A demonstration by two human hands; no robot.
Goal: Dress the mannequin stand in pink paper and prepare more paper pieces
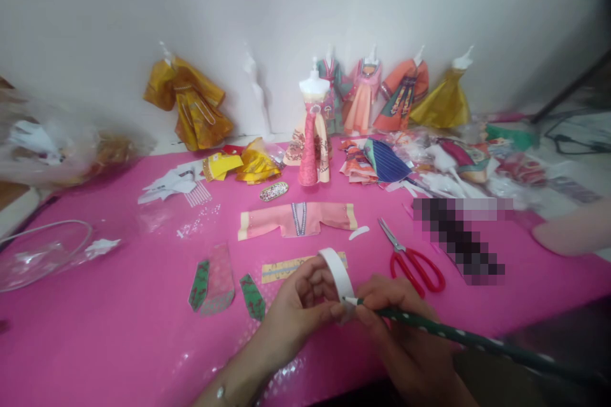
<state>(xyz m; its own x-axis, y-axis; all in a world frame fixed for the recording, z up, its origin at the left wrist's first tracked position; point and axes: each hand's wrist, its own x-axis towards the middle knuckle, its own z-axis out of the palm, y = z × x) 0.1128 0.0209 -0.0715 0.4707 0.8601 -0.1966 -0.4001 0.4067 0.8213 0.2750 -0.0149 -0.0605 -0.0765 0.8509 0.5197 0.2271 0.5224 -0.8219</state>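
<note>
A curved white strip (338, 273), looking like paper, is pinched in my left hand (296, 311), its upper end arching over the fingers. My right hand (405, 324) grips a dark green pencil (449, 332) with white dots, its tip at the strip's lower part. Beyond my hands lies a small pink doll top (273, 220) with cream cuffs, spread flat. A yellow patterned strip (277, 270) is partly covered by my left hand. Two green cut pieces (198, 287) and a pink piece (220, 275) lie to the left.
Red-handled scissors (405, 257) lie to the right, blades slightly apart. Dressed doll forms (314, 133) and a bare white one (260, 98) stand at the back. Folded fabrics and plastic bags (496, 181) crowd the right; another bag (71, 152) sits left.
</note>
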